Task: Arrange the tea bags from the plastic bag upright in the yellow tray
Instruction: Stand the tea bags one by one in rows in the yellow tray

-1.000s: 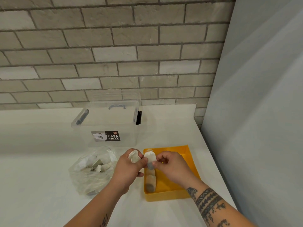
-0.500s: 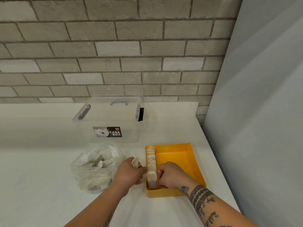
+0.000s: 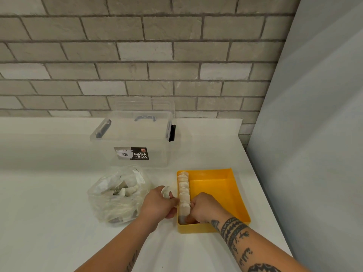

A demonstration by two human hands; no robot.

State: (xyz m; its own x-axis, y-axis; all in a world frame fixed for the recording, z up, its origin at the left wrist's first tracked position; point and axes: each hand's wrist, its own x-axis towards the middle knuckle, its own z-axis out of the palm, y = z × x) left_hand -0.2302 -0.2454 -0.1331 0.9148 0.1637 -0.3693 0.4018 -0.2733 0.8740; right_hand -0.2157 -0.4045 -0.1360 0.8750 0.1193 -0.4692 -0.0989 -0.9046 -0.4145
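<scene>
Yellow tray (image 3: 218, 185) sits on the bench (image 3: 49, 193), with the plastic bag (image 3: 115, 195) at its 9 o'clock and a clear box (image 3: 135, 134) at its 11 o'clock, against the brick wall.

Row of tea bags (image 3: 184, 188) stands on edge along the tray's 9 o'clock wall, running from the 12 o'clock corner toward 6. Packed against the wall, probably so each bag props the next and none flops flat. The rest of the tray floor is bare.

Right hand (image 3: 204, 209) is inside the tray at the row's 6 o'clock end. Its fingers are curled down around the nearest tea bag (image 3: 185, 210), gripping it and seemingly seating it against its neighbour. Wrist low, forearm entering from 5 o'clock.

Left hand (image 3: 157, 205) is just outside the tray's 9 o'clock wall, closed around a spare tea bag (image 3: 166, 192) that pokes above the knuckles. Likely staged there for quick hand-over. Many bags remain in the plastic bag, so the task is well short of done.
</scene>
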